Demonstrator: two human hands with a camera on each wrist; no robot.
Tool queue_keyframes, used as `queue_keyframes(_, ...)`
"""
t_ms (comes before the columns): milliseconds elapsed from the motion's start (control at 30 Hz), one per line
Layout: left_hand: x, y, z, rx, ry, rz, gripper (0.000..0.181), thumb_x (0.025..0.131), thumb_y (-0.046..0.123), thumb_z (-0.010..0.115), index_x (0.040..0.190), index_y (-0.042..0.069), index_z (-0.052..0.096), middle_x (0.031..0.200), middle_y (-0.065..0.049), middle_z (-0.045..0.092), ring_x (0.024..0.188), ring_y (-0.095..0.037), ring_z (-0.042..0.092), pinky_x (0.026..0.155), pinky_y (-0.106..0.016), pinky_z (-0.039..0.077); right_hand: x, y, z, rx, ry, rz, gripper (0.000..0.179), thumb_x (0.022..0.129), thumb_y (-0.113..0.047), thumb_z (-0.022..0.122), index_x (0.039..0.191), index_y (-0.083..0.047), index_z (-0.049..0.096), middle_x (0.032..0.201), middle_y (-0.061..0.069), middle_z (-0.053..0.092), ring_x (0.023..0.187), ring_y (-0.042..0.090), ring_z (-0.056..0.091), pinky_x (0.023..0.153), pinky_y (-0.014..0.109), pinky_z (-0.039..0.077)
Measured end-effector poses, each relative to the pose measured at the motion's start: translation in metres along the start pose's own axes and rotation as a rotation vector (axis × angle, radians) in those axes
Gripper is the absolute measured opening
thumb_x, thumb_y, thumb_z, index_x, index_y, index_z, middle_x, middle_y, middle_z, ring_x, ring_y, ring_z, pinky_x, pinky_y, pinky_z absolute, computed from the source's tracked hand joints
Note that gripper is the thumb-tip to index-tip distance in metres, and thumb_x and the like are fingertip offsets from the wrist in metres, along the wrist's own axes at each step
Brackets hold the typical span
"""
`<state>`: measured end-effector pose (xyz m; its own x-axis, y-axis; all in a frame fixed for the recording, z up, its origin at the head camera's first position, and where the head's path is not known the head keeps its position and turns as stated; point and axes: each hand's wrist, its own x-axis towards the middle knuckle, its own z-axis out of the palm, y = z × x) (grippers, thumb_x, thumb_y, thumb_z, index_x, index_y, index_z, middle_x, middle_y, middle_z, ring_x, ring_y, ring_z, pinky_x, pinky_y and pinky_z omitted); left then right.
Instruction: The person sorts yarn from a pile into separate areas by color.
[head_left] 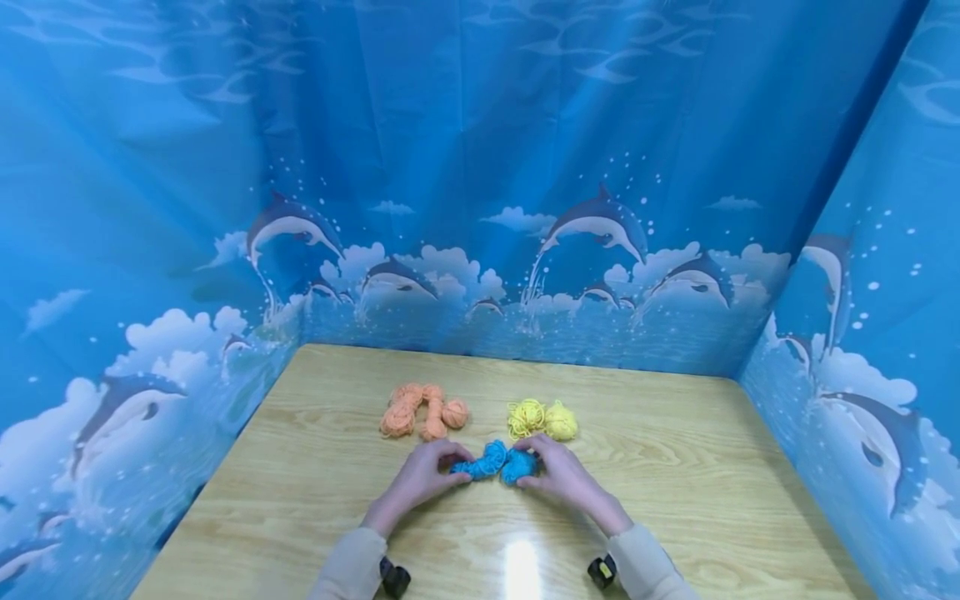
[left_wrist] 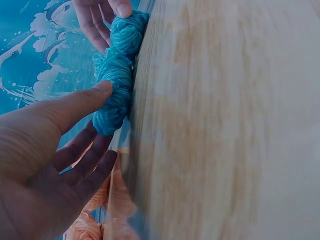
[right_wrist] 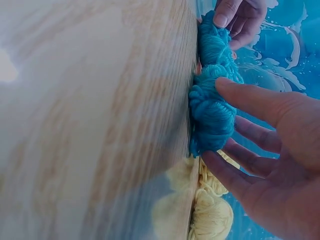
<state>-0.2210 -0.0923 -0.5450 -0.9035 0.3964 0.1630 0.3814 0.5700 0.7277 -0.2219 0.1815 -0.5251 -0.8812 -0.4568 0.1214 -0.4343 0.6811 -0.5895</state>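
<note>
On the wooden table, a curved blue yarn skein [head_left: 486, 461] lies end to end with a rounder blue yarn bundle [head_left: 517, 467]. My left hand [head_left: 422, 478] holds the skein's left end, thumb on the near side and fingers around the far side. From the other side, my right hand [head_left: 564, 475] grips the round bundle between thumb and fingers. In the right wrist view, the right thumb presses the blue yarn [right_wrist: 212, 117] and the fingers lie behind it. The left wrist view shows the blue yarn [left_wrist: 115, 75] reaching from one hand to the other.
Behind the left hand lie orange yarn skeins [head_left: 405, 410] and a small orange ball [head_left: 454, 413]. Yellow yarn [head_left: 527, 417] and a yellow ball [head_left: 561, 422] sit behind the right hand. Dolphin-printed blue curtains [head_left: 465, 167] border the table [head_left: 675, 467] at the back and sides.
</note>
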Motion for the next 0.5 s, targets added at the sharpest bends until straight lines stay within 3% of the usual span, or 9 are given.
queue_keyframes(500,-0.0024,0.0009,-0.0019,0.031,0.014,0.011,0.023,0.087,0.022,0.081,0.109,0.018,0.076,0.104,0.006,0.072,0.096,-0.015,0.066,0.084,-0.032,0.056,0.0005,0.0003,0.0004,-0.018,0.004,-0.011,0.050,0.082,-0.018,0.084,0.127,-0.007,0.065,0.117,0.005,0.066,0.105,0.025,0.065,0.092,0.047,0.056)
